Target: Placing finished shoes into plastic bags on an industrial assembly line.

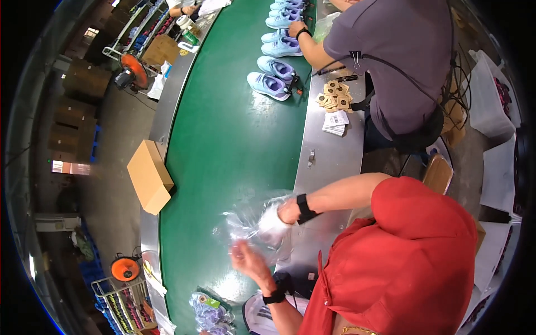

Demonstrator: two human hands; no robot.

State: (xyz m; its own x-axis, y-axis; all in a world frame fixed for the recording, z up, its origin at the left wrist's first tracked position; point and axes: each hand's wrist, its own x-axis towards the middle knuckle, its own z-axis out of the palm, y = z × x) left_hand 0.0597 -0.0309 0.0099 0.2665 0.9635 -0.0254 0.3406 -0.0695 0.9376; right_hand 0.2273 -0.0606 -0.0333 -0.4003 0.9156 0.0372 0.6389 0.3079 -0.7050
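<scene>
A clear plastic bag (237, 223), crumpled and shiny, is spread over the green belt in front of me. My right hand (286, 213) reaches into or behind it; something white and blurred covers its fingers, so their pose is hidden. Closer to me, my left hand (252, 263) is smeared by motion, its fingers curled together at the bag's edge. Below that hand lies a pair of light blue and lilac shoes (207, 312) wrapped in clear plastic. Beside them is a white item with dark stripes (262, 312), partly covered by my left arm.
The green conveyor belt (223, 139) carries several light blue shoes (269, 84) at its far end. A co-worker (396, 61) sits there, a hand on the shoes. Tan tags (335, 96) and white cards (336, 121) lie on the metal ledge. A cardboard box (148, 176) overhangs the left edge.
</scene>
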